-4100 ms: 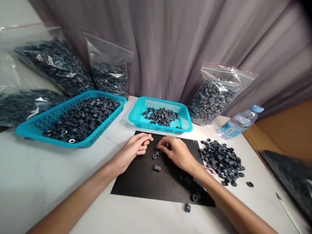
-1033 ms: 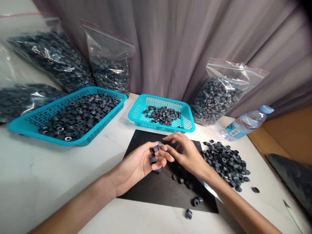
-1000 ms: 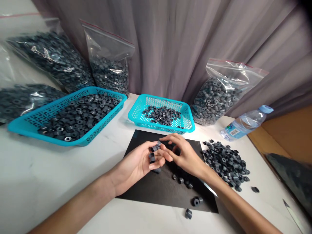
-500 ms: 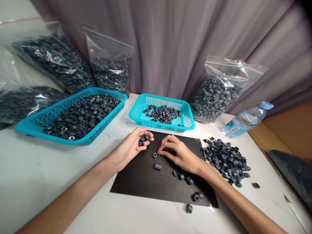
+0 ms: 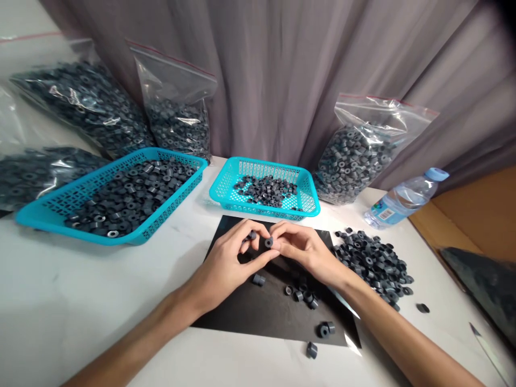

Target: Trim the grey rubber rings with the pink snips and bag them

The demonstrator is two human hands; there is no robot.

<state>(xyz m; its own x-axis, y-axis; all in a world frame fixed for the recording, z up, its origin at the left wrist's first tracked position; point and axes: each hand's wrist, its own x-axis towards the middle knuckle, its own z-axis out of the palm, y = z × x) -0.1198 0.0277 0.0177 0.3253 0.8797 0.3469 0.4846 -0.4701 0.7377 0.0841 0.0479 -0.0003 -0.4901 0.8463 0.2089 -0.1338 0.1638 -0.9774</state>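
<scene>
Both hands meet above a black mat [image 5: 242, 312] on the white table. My left hand [image 5: 229, 263] curls around several small dark grey rubber rings, one showing at its fingertips [image 5: 252, 235]. My right hand [image 5: 300, 250] pinches a single grey ring [image 5: 269, 243] between thumb and fingers, touching the left thumb. Loose rings [image 5: 300, 294] lie on the mat below the hands, with one [image 5: 258, 279] under the left hand.
A small teal basket [image 5: 310, 200] and a large teal basket [image 5: 48, 207] hold rings. Clear bags of rings [image 5: 355, 156] stand by the curtain. A ring pile [image 5: 373, 263], a water bottle [image 5: 403, 201] and a blade [image 5: 486, 344] lie right.
My right hand lifted off the mat with a ring and met my left hand, which came back toward the middle. The view shifted slightly.
</scene>
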